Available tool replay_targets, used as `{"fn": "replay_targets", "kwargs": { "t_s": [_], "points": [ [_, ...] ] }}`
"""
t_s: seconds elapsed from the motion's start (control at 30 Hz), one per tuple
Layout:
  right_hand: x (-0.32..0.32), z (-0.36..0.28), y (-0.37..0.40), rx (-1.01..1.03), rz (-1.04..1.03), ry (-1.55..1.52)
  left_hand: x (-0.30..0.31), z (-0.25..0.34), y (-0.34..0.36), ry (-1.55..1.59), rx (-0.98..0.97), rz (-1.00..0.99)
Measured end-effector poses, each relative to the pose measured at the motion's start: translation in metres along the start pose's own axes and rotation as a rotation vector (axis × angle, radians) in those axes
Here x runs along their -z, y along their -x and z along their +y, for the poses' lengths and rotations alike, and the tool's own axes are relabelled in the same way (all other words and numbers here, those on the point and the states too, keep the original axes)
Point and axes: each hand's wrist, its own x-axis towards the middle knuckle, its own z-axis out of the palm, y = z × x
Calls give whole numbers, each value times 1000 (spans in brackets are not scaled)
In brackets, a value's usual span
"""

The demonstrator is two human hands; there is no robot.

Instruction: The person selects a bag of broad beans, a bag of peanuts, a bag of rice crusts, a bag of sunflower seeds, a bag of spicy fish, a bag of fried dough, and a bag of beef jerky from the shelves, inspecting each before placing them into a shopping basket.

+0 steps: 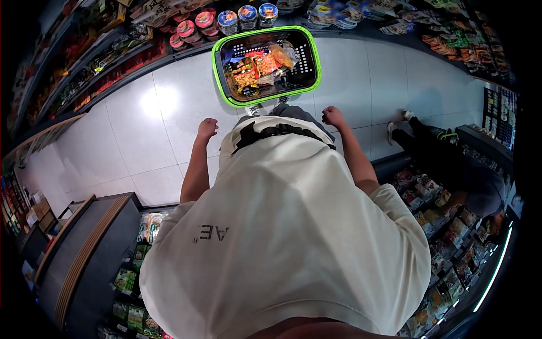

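Far to the left of the green-rimmed basket (315,62) I see sloping shelves (84,68) packed with colourful packets, and nearer the person, also left of it, a grey unit (93,254) edged with wooden strips. Next comes the person's left hand (208,127), hanging near the basket's close left corner, fingers curled inward. Tubs with pink-red lids (192,29) stand beyond the basket's far left corner, and tubs with blue lids (247,17) just behind its far side. The basket itself is on the pale tiled floor (169,130), ahead of the person, its near edge right by the person's shoes (254,109); inside it lie orange and red snack packets (247,78) and, to their right, a clear packet (280,55). The right hand (332,116) hangs near the basket's close right corner, curled too. The two hands are well apart, both clear of the basket; how tightly either is closed I can't tell. Well to the basket's right, another person in dark clothes (435,155) leans over a display (451,226) of packaged goods.
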Motion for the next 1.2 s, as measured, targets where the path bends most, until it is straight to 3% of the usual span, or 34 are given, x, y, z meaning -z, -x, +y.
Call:
{"fn": "replay_targets", "kwargs": {
  "t_s": [0.7, 1.2],
  "points": [
    [1, -10, -5, -25, -15, -42, 9, -9, 10, 0, -7, 31],
    [40, -15, -37, -4, -67, 1, -37, -4, 39, 46, 22, 106]
  ]
}}
